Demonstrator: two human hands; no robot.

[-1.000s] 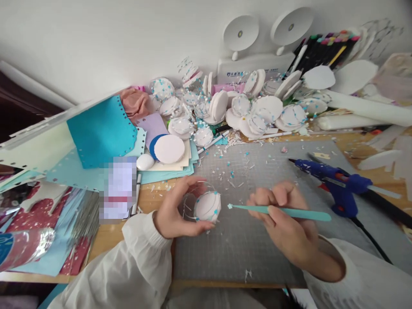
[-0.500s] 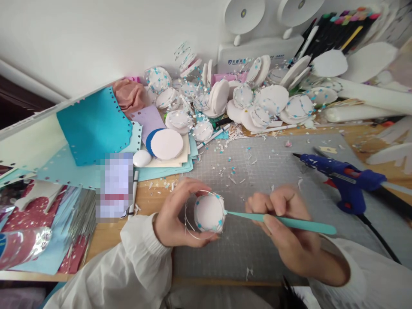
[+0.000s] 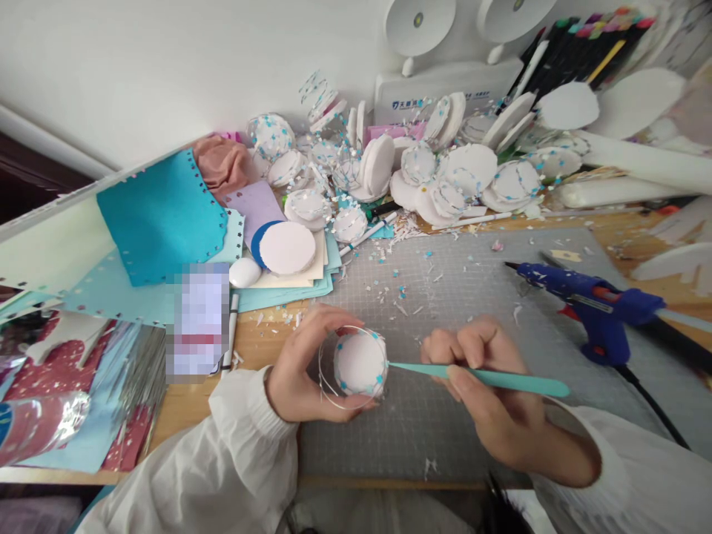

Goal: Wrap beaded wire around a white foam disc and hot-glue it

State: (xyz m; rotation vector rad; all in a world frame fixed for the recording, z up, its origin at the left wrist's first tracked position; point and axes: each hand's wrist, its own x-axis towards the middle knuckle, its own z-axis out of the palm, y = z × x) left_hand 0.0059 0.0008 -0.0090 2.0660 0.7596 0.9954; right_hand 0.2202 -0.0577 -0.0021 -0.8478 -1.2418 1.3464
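Observation:
My left hand [image 3: 305, 367] is closed round a white disc [image 3: 360, 362] with thin wire loops about it and small blue pieces dotted along its rim. Thumb and fingers press it from below and above, and part of a wire ring stands out to the left. Teal tweezers [image 3: 495, 378] lie between the thumb and fingers of my right hand [image 3: 489, 393]. Their tip touches the disc's right edge, where a tiny pale blue piece shows. Both hands are above a grey cutting mat [image 3: 411, 437].
A blue hot glue gun [image 3: 592, 304] lies on the right, its cord trailing toward me. Several finished-looking white discs with wire [image 3: 420, 165] are heaped at the back. Coloured papers [image 3: 167, 219] lie left, beside a blurred rectangle [image 3: 197, 319]. Paper scraps litter the mat.
The tweezers and my right hand have shifted slightly left and up, the tip staying at the disc's right edge. My left hand keeps its hold on the disc.

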